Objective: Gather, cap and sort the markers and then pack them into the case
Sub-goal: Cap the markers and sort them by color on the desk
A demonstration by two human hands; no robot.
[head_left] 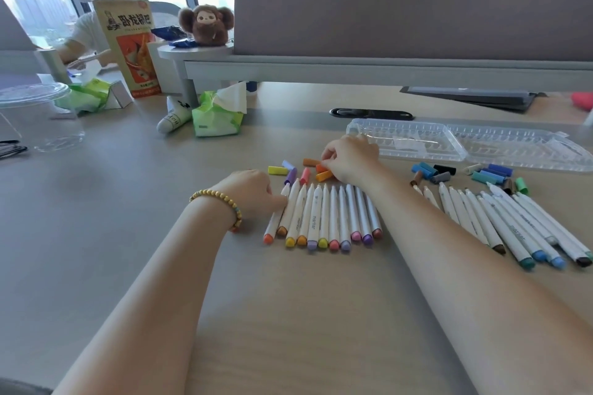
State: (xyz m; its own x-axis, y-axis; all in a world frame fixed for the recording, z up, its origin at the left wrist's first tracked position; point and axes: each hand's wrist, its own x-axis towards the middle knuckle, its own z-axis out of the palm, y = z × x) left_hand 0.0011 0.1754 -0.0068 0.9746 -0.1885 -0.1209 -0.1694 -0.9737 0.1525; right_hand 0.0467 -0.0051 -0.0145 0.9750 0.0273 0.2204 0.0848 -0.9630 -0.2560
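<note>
Smooth wooden desk (288,314) bears slim white markers (324,218), ridged clear case (449,141).

Bare desk (288,314) lies open along the near edge. Marker rows (324,218) and loose caps (462,173) crowd mid-desk; the open clear case (465,144), tissue pack (218,115) and divider (417,9) block the far edge.

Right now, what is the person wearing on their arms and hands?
Both forearms are bare, with no sleeves in view. The left wrist carries a bracelet of round yellowish beads, with a few differently coloured beads near its lower end. The left hand and right hand show no gloves; no rings can be made out.
</note>
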